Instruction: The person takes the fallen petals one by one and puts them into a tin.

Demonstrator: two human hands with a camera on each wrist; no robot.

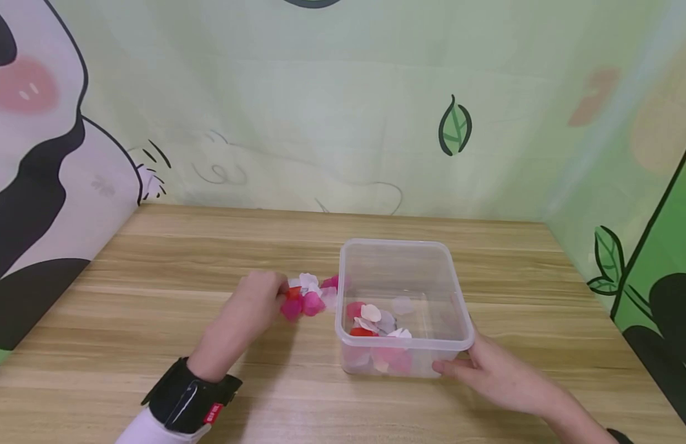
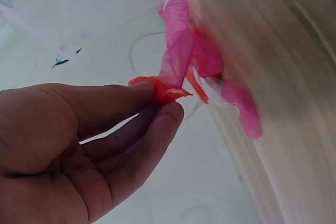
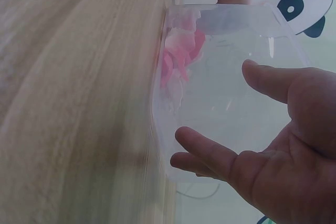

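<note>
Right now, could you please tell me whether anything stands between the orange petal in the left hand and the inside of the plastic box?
Yes: beside the left hand, loose petals on the table, then the left wall of the plastic box, stand between the orange petal and the inside. The top is open.

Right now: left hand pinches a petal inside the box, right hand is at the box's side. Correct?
One slip: the left hand pinches the orange petal outside the box, at the petal pile to its left, per the head view. The right hand is at the box's side.
</note>
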